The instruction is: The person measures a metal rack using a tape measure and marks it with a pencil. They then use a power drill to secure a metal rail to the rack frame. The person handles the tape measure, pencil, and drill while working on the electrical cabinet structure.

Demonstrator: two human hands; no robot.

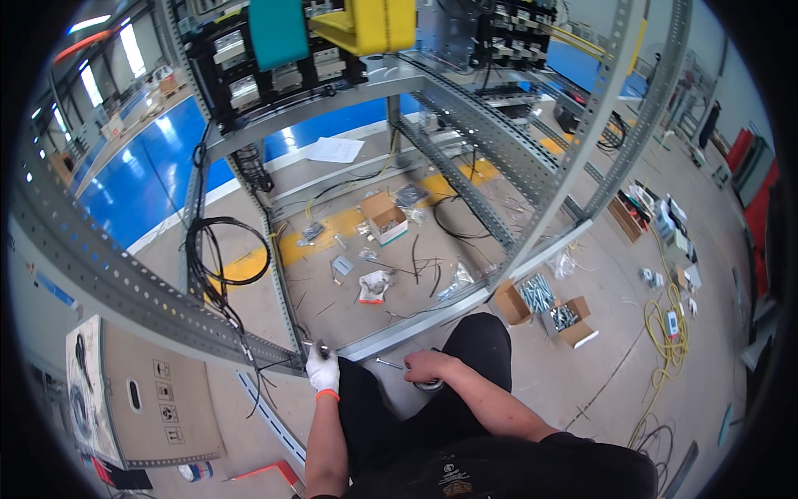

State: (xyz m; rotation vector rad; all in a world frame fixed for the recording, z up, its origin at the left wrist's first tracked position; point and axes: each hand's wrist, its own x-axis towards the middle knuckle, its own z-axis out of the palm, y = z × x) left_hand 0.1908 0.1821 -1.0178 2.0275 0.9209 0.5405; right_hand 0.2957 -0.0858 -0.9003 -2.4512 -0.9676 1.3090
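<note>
My left hand, in a white glove with an orange cuff, is closed at the lower front corner of the grey metal frame. A small dark piece shows at its fingertips, too small to name. Black cables hang down the frame's post just left of it. My bare right hand is curled between my knees. A thin metal rod or bolt lies just left of its fingers, and part of a dark round object shows beneath it. The fingers hide what they grip.
Open cartons of bolts stand right of my knee. Inside the frame's base lie a small cardboard box, plastic bags and wire scraps. A large cardboard-sided crate is at left, a yellow cable at right. Electrical units hang above.
</note>
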